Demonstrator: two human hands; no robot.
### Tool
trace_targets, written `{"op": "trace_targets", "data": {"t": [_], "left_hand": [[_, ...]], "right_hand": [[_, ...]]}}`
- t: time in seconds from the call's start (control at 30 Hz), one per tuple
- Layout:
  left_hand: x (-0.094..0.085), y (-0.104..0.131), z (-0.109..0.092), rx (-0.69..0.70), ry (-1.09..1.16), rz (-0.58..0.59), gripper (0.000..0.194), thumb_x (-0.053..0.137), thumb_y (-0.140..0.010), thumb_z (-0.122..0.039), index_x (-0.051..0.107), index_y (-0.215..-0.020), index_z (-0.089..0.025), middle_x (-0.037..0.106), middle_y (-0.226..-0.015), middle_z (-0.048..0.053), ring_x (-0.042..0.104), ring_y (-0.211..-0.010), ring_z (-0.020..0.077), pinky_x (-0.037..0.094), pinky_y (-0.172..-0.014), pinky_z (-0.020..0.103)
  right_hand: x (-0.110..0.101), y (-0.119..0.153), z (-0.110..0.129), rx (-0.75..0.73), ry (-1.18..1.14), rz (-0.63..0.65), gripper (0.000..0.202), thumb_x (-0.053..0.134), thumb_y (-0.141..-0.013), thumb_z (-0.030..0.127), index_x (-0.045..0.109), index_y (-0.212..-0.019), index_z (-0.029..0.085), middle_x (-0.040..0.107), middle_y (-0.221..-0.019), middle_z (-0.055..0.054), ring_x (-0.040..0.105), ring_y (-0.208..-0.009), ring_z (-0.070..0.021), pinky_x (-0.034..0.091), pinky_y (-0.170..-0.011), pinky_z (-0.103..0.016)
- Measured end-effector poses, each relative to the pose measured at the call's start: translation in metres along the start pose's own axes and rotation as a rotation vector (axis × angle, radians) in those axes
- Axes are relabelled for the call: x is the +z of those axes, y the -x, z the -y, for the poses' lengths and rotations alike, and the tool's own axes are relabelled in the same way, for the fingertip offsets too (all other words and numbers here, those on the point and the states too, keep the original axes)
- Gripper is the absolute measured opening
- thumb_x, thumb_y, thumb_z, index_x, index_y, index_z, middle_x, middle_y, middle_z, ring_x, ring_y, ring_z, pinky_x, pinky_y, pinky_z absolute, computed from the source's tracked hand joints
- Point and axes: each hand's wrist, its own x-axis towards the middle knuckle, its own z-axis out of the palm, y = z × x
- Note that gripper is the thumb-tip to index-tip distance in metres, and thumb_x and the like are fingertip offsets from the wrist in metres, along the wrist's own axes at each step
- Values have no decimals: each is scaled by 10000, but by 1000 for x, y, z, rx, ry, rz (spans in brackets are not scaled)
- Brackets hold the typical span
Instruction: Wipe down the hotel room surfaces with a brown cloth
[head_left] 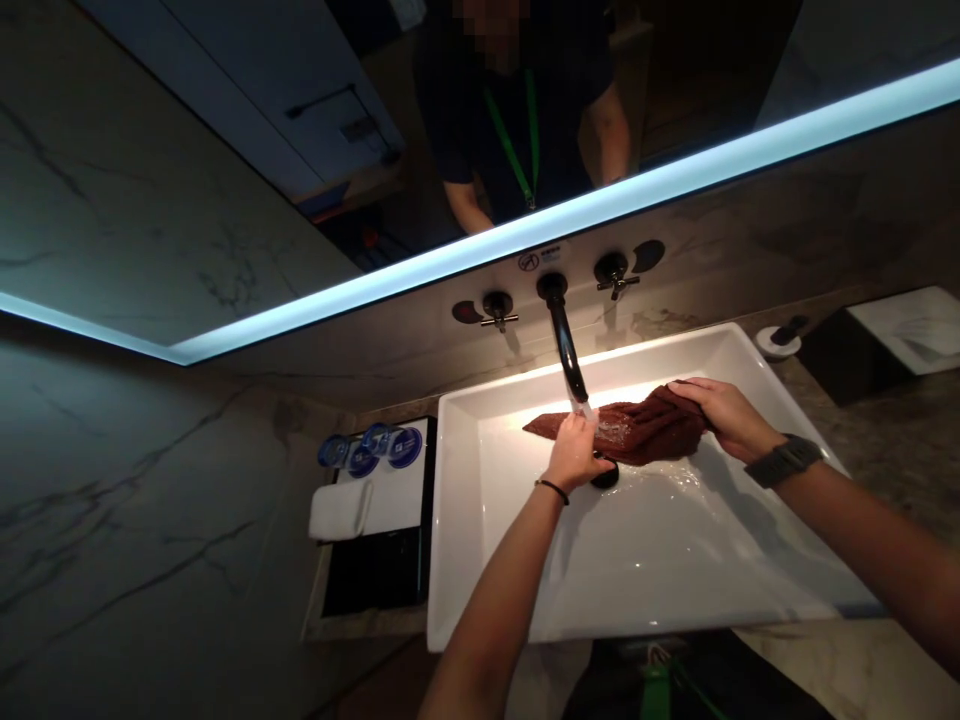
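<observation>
Water [589,411] runs from a curved black metal tap [565,345] onto reddish-brown cloth [660,425] that our left hand [574,453] and right hand [729,414], apart, grip inside the white rectangular basin [637,580]; wetting looks unfinished.

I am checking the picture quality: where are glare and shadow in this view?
Head view: the light strip glares below the mirror; the sink is brightest behind the cloth; a soft shadow falls below the right hand; the mirror's reflection is dim.
</observation>
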Motion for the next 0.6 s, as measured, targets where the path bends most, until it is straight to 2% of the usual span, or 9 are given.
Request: {"op": "trace_targets", "data": {"t": [0.07, 0.1, 0.17, 0.23, 0.33, 0.4, 0.47, 0.53, 0.6], "left_hand": [[25, -12, -13, -27, -49, 28, 939, 829, -542, -347, 414, -1353, -119, 481, -1340, 186, 423, -1234, 339, 302, -1080, 451], [34, -17, -14, -94, -37, 12, 845, 806, -572, -311, 458, -1317, -118, 524, -1283, 182, 449, -1203, 339, 307, -1068, 457], [40, -21, -8, -231, 20, -39, 489, 706, -649, -190, 605, -1124, -132, 617, -1105, 152, 507, -1124, 322, 326, -1036, 462], [33, -22, 8, -323, 80, -90, 217, 585, -693, -102, 667, -890, -143, 649, -952, 127, 548, -1049, 296, 357, -996, 456], [10, -22, 30, -388, 157, -164, 176, 498, -709, -63, 650, -744, -146, 656, -867, 93, 581, -941, 237, 433, -899, 382], [-1, -22, 32, -401, 237, -201, 223, 471, -697, -37, 645, -787, -144, 666, -870, 67, 592, -885, 192, 463, -832, 313], [-4, -22, 21, -393, 311, -219, 313, 439, -673, -1, 634, -878, -136, 677, -889, 53, 602, -841, 160, 475, -780, 266], [-1, -16, -1, -354, 421, -220, 371, 422, -652, 14, 619, -929, -133, 681, -896, 45, 608, -803, 144, 480, -741, 242], [0, -5, -29, -266, 580, -230, 334, 441, -644, -5, 616, -893, -143, 669, -870, 36, 595, -777, 146, 477, -716, 244]], "right_hand": [[-7, -4, 9, 18, -48, 76, 292, 732, -650, 390, 663, -802, 151, 673, -797, -70, 608, -687, -182, 468, -535, -237], [-12, -6, 13, 36, -64, 101, 274, 730, -669, 380, 661, -798, 148, 669, -782, -71, 603, -664, -177, 462, -512, -232], [-23, -10, 15, 85, -37, 68, 237, 703, -726, 357, 666, -825, 144, 662, -767, -67, 585, -610, -159, 433, -445, -213], [-32, -10, 9, 144, 26, -9, 188, 650, -800, 313, 668, -880, 144, 666, -814, -69, 588, -617, -143, 446, -440, -194], [-31, 0, -13, 240, 77, -27, 124, 605, -849, 220, 643, -927, 132, 667, -941, -96, 630, -717, -148, 522, -538, -200], [-14, 10, -28, 302, 65, 75, 149, 626, -852, 243, 625, -930, 116, 664, -958, -131, 651, -744, -186, 547, -560, -241], [12, 15, -39, 395, -17, 219, 268, 630, -868, 369, 601, -961, 119, 663, -957, -155, 664, -781, -235, 573, -596, -316], [41, 11, -44, 500, -153, 340, 382, 551, -898, 508, 570, -980, 136, 661, -938, -154, 665, -817, -269, 580, -649, -412], [63, -1, -45, 524, -258, 396, 397, 467, -927, 538, 559, -947, 152, 660, -870, -126, 661, -798, -263, 570, -672, -450]]}}
